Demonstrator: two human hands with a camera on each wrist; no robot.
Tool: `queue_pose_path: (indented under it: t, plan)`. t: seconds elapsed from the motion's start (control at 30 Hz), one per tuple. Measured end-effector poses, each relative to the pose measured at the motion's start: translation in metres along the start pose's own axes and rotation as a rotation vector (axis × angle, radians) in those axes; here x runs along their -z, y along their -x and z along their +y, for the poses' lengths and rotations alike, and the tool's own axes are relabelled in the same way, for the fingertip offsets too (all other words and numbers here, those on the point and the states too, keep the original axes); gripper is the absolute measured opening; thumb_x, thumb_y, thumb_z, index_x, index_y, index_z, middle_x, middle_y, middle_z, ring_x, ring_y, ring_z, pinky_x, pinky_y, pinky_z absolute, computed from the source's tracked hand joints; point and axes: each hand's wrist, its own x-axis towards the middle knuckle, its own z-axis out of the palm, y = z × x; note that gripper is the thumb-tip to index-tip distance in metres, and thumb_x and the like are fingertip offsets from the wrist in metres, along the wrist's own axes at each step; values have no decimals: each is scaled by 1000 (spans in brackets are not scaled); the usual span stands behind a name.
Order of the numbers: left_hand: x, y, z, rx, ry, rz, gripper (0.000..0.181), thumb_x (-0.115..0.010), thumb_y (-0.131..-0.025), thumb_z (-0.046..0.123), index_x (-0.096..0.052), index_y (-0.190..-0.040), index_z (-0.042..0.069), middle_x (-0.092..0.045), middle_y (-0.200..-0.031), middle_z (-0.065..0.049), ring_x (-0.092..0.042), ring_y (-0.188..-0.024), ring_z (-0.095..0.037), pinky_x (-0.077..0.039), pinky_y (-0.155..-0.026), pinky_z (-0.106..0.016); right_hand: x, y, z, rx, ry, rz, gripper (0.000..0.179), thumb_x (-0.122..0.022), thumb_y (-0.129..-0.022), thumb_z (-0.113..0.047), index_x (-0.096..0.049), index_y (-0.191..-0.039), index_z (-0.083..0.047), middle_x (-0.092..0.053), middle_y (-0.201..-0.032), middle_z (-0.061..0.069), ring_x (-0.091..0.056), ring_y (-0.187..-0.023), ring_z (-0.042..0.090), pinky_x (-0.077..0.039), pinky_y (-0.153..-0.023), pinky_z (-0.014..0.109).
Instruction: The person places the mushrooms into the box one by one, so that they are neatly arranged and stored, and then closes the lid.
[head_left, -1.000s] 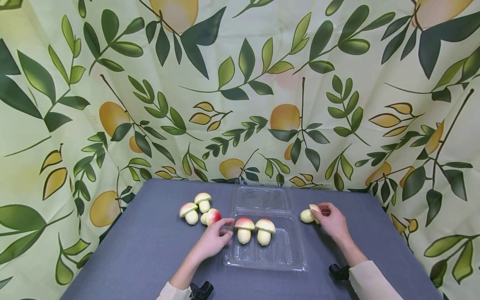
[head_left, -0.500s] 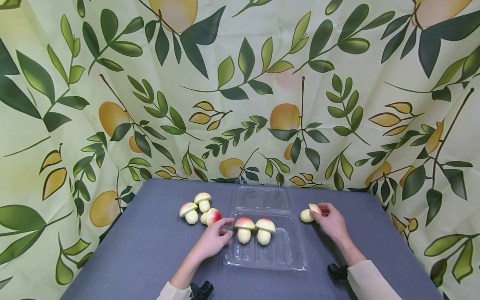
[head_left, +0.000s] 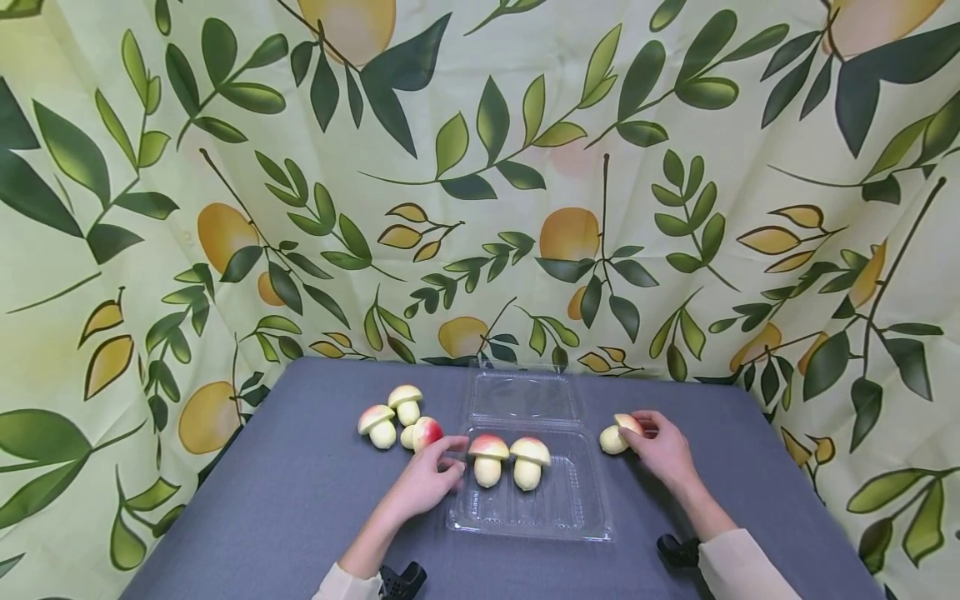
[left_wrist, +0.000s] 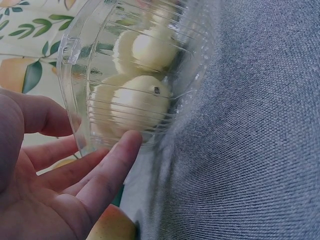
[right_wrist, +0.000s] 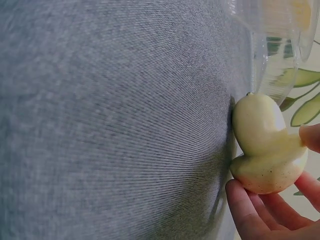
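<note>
My right hand (head_left: pixel 663 446) holds a toy mushroom (right_wrist: pixel 262 125) by its red-blushed cap, thumb on one side and fingers on the other. Its pale, rounded stem points left, close over the cloth. At the left edge of a clear plastic clamshell box (head_left: pixel 577 521), my left hand (head_left: pixel 429 479) has its fingers extended against the side; in the left wrist view the fingertips (left_wrist: pixel 131 142) overlap the ribbed wall and rim. Two toy mushrooms, one left (head_left: pixel 488 462) and one right (head_left: pixel 528 462), lie side by side in the box. The box's lid (head_left: pixel 525 396) is folded back.
Left of the box lie three more toy mushrooms: one at the back (head_left: pixel 406 404), one at the left (head_left: pixel 377 427) and one beside my left hand (head_left: pixel 423 434). Grey cloth (head_left: pixel 285 500) covers the table. A leaf-and-fruit patterned curtain (head_left: pixel 487 208) hangs behind it.
My right hand has turned the toy mushroom slightly and shifted it a little toward me; its stem now points more downward in the head view. The left hand and the box stay put.
</note>
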Motion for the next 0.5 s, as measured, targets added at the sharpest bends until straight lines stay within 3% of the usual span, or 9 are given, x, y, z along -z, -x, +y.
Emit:
queue_pose_path:
  t: [0.5]
  plan:
    - [-2, 0, 1, 5, 59, 16, 41, -58, -96, -3, -54, -137, -9, -57, -131, -29, -71, -83, -35, -60, -69, -31, 1, 11, -6, 16, 18, -35, 51, -71, -95, -28, -58, -132, 4, -60, -128, 27, -59, -113, 38, -48, -89, 45]
